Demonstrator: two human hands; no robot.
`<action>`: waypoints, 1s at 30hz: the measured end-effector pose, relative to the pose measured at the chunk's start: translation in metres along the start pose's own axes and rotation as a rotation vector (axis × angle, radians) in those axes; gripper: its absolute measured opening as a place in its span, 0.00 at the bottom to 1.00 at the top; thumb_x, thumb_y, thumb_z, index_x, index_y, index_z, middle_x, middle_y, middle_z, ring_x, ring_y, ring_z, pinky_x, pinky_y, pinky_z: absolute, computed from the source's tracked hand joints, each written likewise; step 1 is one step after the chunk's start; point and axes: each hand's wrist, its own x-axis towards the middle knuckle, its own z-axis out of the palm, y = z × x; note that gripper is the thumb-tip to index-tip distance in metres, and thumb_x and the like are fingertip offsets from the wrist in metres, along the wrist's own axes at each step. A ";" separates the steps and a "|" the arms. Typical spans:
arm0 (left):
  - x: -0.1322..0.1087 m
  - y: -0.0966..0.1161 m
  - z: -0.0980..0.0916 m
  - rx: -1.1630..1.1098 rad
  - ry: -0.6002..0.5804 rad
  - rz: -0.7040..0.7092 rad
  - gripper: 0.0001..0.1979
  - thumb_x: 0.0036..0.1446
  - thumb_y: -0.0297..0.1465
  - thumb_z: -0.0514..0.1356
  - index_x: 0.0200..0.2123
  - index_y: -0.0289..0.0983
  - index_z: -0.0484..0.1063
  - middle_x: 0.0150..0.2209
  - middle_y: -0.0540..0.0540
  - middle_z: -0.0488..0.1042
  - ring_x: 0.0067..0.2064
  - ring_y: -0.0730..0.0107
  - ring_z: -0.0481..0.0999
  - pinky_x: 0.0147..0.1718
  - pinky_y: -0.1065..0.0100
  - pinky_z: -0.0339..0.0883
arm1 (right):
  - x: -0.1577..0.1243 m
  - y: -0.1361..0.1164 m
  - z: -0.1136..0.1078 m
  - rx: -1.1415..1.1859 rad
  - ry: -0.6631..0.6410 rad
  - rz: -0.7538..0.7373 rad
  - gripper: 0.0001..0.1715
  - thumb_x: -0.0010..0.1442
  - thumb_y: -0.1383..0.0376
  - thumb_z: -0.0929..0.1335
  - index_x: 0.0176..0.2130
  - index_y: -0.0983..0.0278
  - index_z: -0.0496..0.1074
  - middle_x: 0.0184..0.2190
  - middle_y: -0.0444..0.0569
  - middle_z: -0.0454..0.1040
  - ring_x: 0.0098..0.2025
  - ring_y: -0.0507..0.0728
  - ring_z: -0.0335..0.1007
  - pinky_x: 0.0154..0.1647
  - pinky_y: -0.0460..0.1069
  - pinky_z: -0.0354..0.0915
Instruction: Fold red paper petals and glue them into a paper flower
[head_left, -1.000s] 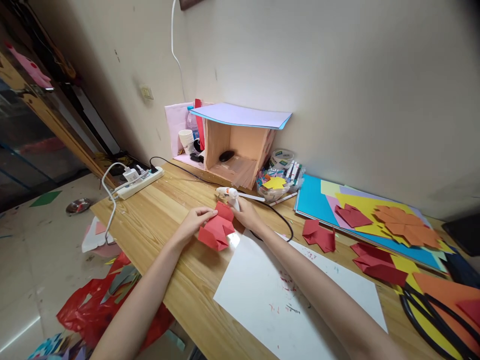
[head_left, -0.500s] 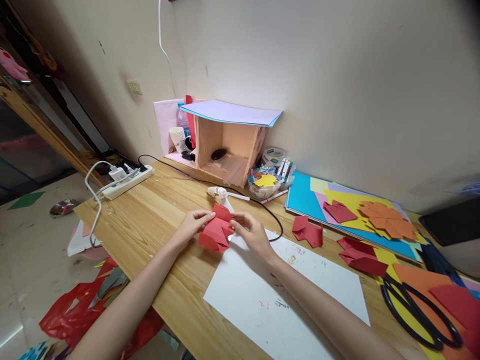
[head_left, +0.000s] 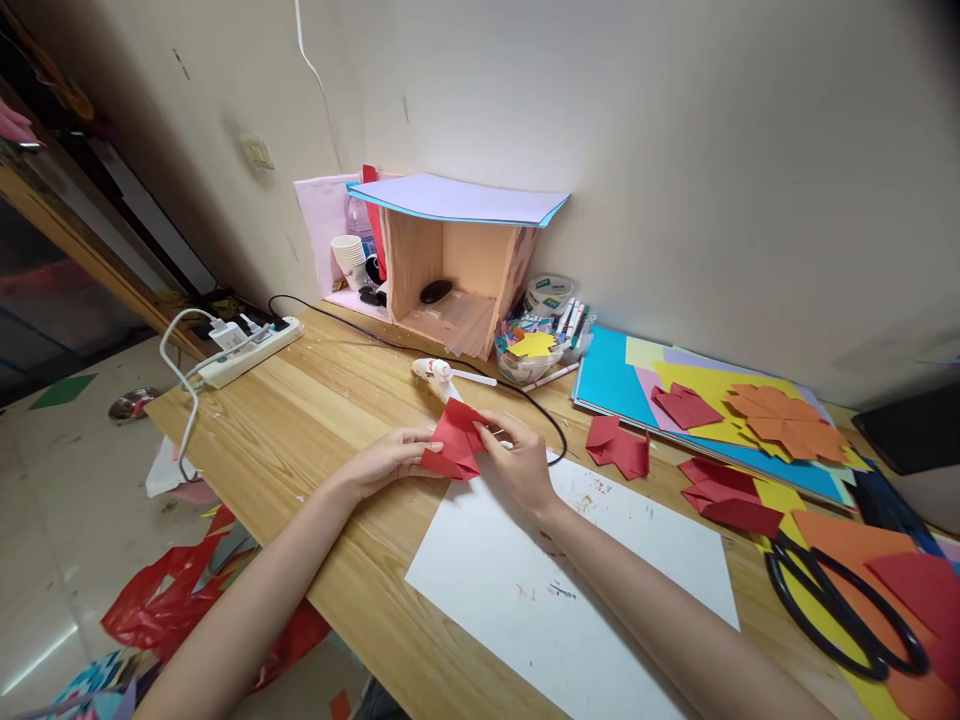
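No legible text (scribbles (head_left: 561,590) on white sheet (head_left: 487,560))

Pinched in on both sides!

Here's the bare left forearm (head_left: 281,575), slanting up from the lower left, wrist bent inward, the bare left hand (head_left: 384,461) pointing across, fingers nearly straight, thumb hard to make out. Opposite, the bare right forearm (head_left: 637,590) angles in; the bare right hand (head_left: 525,470) curls, thumb forward, near its partner but apart.

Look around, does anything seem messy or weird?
Yes: a crumpled red bag is down beside the table, with scraps on the floor near it, which looks messy. The purple sheet on the box bends instead of lying flat, and the white paper has stray marks.
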 end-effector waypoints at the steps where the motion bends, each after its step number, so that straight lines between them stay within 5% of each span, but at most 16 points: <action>1: 0.000 0.000 -0.002 0.004 0.006 -0.003 0.18 0.47 0.33 0.61 0.41 0.30 0.72 0.44 0.36 0.73 0.43 0.61 0.73 0.46 0.64 0.63 | 0.001 0.001 -0.002 -0.049 -0.024 -0.053 0.14 0.58 0.63 0.61 0.41 0.62 0.72 0.35 0.49 0.73 0.35 0.54 0.69 0.34 0.48 0.65; 12: -0.001 0.003 -0.005 0.042 0.030 0.006 0.18 0.45 0.32 0.61 0.41 0.31 0.73 0.41 0.37 0.74 0.43 0.59 0.73 0.47 0.61 0.63 | 0.000 0.011 -0.010 -0.570 -0.290 -0.387 0.24 0.59 0.73 0.57 0.52 0.58 0.63 0.46 0.50 0.70 0.44 0.56 0.68 0.37 0.48 0.67; 30: 0.002 -0.001 -0.014 0.063 0.072 0.004 0.15 0.45 0.31 0.61 0.38 0.31 0.75 0.40 0.38 0.75 0.39 0.64 0.75 0.43 0.66 0.65 | 0.000 0.009 -0.009 -0.766 -0.322 -0.513 0.22 0.60 0.73 0.56 0.51 0.60 0.65 0.45 0.52 0.70 0.43 0.57 0.67 0.36 0.49 0.65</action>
